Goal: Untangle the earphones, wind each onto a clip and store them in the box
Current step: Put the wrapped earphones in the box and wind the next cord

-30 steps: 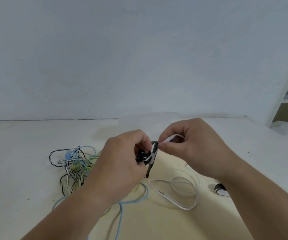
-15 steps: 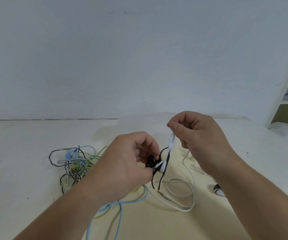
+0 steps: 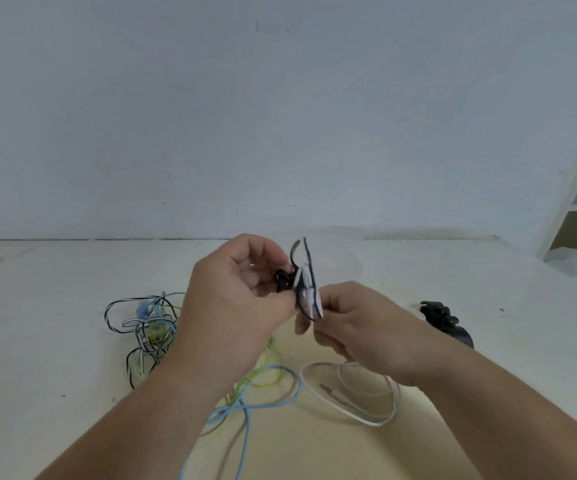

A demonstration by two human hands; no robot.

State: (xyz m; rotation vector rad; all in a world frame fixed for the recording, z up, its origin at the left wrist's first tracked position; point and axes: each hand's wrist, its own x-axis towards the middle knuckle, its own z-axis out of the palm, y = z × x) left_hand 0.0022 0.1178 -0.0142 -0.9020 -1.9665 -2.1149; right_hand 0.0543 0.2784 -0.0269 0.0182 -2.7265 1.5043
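Note:
My left hand (image 3: 242, 303) pinches a black clip (image 3: 290, 278) held up above the table, with white earphone cable wound round it. My right hand (image 3: 360, 327) sits just below and right of the clip, its fingers curled round the white cable where it meets the clip. The rest of the white earphone cable (image 3: 360, 403) lies in loops on the table with its plug showing. A tangle of black-and-white, blue and green earphones (image 3: 148, 330) lies to the left. A light blue cable (image 3: 266, 403) trails toward me.
Another black clip (image 3: 443, 317) lies on the table to the right, behind my right wrist. The pale table meets a white wall at the back. A white shelf post stands at the far right. No box is in view.
My right hand dropped from above the clip to below it, carrying the white cable round. My left hand lifted the clip higher. The black clip on the right came into view.

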